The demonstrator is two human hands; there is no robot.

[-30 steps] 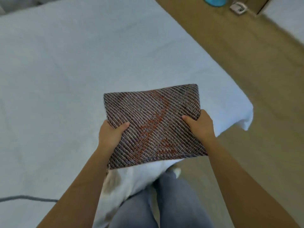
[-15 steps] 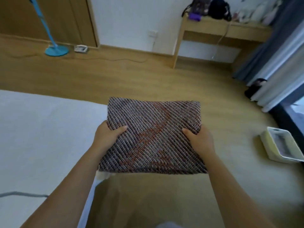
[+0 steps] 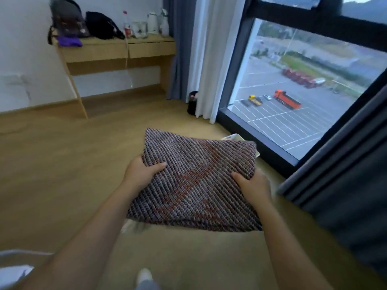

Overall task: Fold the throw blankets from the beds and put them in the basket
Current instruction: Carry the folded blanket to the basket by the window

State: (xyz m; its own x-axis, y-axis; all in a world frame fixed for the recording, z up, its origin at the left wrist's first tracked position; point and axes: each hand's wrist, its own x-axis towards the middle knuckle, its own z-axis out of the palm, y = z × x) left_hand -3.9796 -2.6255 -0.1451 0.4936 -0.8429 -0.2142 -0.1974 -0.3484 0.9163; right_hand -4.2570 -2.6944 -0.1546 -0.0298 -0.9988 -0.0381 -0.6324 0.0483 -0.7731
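Observation:
A folded throw blanket [image 3: 194,181], knitted in grey-brown with a rust-red pattern, is held flat in front of me above the wooden floor. My left hand [image 3: 140,171] grips its left edge, thumb on top. My right hand [image 3: 252,185] grips its right edge the same way. A white basket [image 3: 234,137] stands on the floor by the window; only its rim peeks out behind the blanket's far edge, the rest is hidden.
A wooden desk [image 3: 117,51] with bags and bottles stands against the far wall. White and grey curtains [image 3: 209,59] hang beside a floor-to-ceiling window [image 3: 293,91]. A dark curtain [image 3: 345,185] hangs at the right. A white bed corner [image 3: 14,268] shows at bottom left.
My view has swung right, from the bed to the window side of the room. Both hands carried the folded blanket along, and it now covers most of the basket.

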